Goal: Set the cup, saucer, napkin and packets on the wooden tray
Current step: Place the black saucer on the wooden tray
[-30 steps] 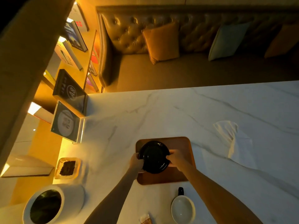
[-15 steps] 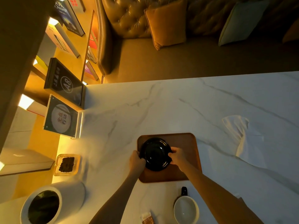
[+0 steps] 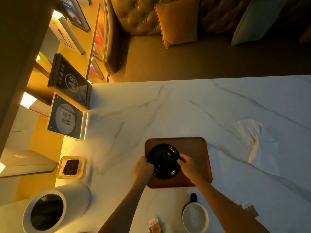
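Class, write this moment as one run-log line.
left hand, right hand: grip black round saucer | saucer: on brown wooden tray | white cup, white napkin, small packets: off tray, on marble table

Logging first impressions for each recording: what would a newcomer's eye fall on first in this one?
The left hand and right hand grip opposite sides of the black saucer over the left part of the wooden tray, mid-way along the marble table. Next come the white cup at the near edge, off the tray, and the white napkin lying on the table to the tray's right.
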Demonstrator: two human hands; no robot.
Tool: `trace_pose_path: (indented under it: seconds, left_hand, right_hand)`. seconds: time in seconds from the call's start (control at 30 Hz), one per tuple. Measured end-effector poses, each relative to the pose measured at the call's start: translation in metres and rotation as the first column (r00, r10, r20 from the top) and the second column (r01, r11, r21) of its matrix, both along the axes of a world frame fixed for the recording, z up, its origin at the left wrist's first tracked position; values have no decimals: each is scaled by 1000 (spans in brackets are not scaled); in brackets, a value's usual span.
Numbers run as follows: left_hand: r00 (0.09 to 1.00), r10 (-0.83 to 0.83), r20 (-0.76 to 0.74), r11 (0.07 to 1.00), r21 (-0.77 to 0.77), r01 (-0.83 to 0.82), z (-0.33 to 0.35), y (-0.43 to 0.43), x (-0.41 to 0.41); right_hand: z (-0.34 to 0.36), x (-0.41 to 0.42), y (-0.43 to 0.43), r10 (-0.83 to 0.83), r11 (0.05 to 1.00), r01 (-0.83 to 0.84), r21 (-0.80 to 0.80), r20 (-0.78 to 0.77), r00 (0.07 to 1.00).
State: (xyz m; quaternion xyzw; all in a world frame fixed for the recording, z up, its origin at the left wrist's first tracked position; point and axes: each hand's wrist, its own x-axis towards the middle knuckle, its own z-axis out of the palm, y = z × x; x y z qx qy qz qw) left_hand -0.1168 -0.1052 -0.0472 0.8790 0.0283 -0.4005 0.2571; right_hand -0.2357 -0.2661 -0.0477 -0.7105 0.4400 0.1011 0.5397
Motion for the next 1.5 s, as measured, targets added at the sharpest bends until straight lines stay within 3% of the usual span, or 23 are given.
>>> trace_pose_path:
  seconds: [0.4,0.7,0.93,1.1,1.27,1.5]
  left_hand:
    - [997,-62,42,998,-4,63,-6,5,1]
    - [996,27,86,999,-27,-25,-5,8,-5]
    - [983,18,181,998,60,-29,-2,8,-13]
    - [993,44,109,999,11,-45,-2,16,-13]
    - [994,-13,106,1000,20,11,14,22,-18]
    - [957,-134,258,991,19,133,33,46,-55]
  right_hand:
    - [-4,-2,1,56,998,-56,-5,23,998]
    - [-8,-8,3,69,998,-68,-12,69,995]
    - [-7,-9,4,67,998,-67,-13,43,997]
    - [-1,-4,8,30,999,-29,-34,9,1000]
    - [17,-8,6,100,995,-100,-3,-92,991]
    - [54,-94,5,-13,980,9,-201,-17,1000]
